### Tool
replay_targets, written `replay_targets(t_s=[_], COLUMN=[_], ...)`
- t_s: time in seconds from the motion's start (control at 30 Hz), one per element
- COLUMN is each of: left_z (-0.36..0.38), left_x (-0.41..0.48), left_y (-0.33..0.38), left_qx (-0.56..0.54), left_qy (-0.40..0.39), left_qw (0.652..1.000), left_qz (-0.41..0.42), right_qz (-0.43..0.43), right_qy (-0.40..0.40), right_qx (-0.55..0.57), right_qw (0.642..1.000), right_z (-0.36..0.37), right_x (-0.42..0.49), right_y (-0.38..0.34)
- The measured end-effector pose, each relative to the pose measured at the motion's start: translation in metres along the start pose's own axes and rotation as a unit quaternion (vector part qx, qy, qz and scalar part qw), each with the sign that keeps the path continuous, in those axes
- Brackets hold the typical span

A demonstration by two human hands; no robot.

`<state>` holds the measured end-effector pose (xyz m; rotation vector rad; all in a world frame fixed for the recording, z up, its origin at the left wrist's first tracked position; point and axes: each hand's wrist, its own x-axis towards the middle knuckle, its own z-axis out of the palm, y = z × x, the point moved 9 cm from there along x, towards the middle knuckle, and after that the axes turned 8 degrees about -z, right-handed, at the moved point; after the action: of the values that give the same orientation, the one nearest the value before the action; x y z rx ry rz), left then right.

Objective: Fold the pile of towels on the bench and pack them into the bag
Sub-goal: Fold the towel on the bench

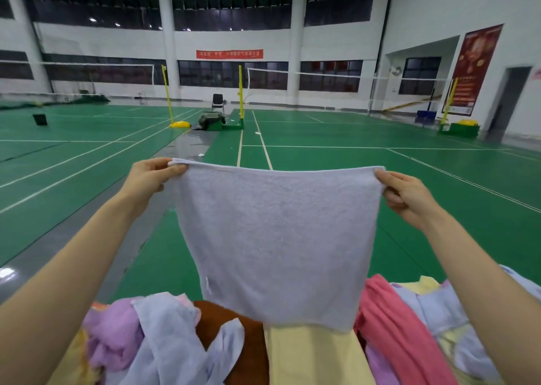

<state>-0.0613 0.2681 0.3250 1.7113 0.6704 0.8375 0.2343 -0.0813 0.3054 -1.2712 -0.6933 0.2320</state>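
1. Grip: the left hand point(152, 177) pinches the top left corner of the lilac-grey towel point(278, 238) between thumb and fingers point(175, 169). The right hand point(407, 194) pinches the top right corner the same way, its fingers point(386, 179) closed on the hem.
2. Place: the towel hangs flat in the air between the hands, over the middle of the pile point(313, 352). Whether its bottom hem touches the pile cannot be told.
3. Step: this looks like the spread before the first fold. It will go best if the top edge is kept taut and level, then one corner is carried across to meet the other so the side edges line up.
4. Edges: the top hem runs nearly straight and the bottom hem hangs level. The sides draw in slightly toward the bottom, so a light shake may be needed to square them.
5. Room: on the far side lies open green court floor point(380, 209), with nothing to hinder the arms.
6. Near side: a pale blue towel point(172, 340), a brown towel point(231, 326) and a pink towel point(392, 326) lie crumpled and hide the surface, leaving little flat room.
7. Bag: not in view.
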Motion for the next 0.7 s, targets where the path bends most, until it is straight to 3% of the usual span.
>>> replay_targets(t_s=[0.07,0.3,0.4,0.53,0.7], left_z=[0.006,0.008,0.012,0.024,0.077], left_x=[0.001,0.002,-0.002,-0.012,-0.036], left_y=[-0.004,-0.003,0.004,-0.005,-0.012], left_qx=[0.026,-0.034,-0.013,-0.036,-0.132], left_qy=[-0.004,0.021,-0.011,0.013,-0.02], left_qw=[1.0,0.999,0.999,0.993,0.974], left_qz=[-0.013,-0.033,-0.038,-0.113,-0.185], right_qz=[0.015,0.009,-0.003,0.006,-0.06], right_qy=[0.026,0.081,0.111,0.172,0.172], right_qx=[-0.01,-0.066,-0.094,-0.09,-0.275], right_qw=[1.0,0.995,0.989,0.981,0.944], right_z=[-0.005,-0.014,-0.021,-0.018,0.035], right_x=[0.002,0.008,0.008,0.0,-0.021], right_y=[0.005,0.007,0.003,0.01,-0.001])
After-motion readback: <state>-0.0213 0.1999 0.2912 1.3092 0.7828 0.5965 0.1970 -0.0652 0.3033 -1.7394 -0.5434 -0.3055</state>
